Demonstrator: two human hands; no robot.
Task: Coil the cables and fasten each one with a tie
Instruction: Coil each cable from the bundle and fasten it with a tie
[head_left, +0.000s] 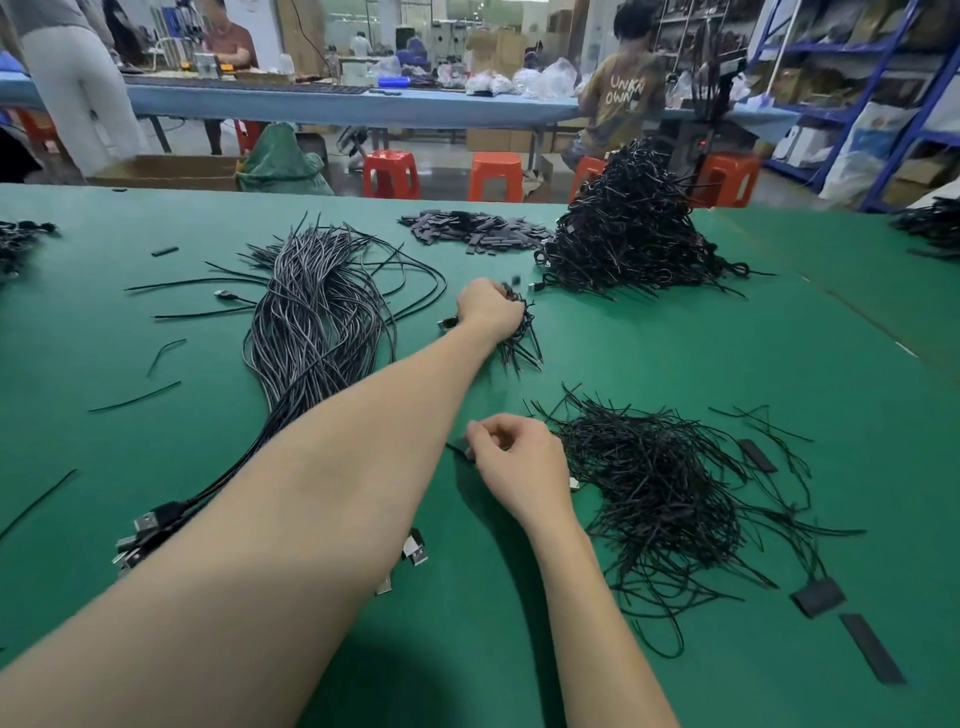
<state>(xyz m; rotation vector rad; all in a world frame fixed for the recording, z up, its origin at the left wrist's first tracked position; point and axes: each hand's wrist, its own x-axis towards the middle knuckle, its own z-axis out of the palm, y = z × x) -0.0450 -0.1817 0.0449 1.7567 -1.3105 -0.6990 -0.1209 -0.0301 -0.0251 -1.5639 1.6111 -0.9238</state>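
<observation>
The left hand (488, 306) reaches far out across the green table (675, 353), fingers curled round a small coiled cable bundle (519, 332) whose loose black ends splay toward the near right; a metal plug shows just left of the wrist. The bundle sits between the long cable bunch and the tall heap, with bare green cloth on its right and near sides.

The right hand (519, 462), nearer the body, pinches a thin black tie (460, 449) between thumb and fingertips, the other fingers curled; the tie's free end points left and away. Just right of that hand lies a tangled pile of ties (665, 488), touching the wrist's side.

The uncoiled cables (317, 322) lie left of the outstretched forearm, their long axis running from the far table down to the near left, where the USB plugs (150, 525) gather partly under the arm. Stray ties lie scattered further left.

Beyond the left hand rises a heap of finished coils (639, 228), and beside it a flat spread of small black sleeves (472, 228). The table's far edge runs behind these; red stools (389, 174) stand past it.
</observation>
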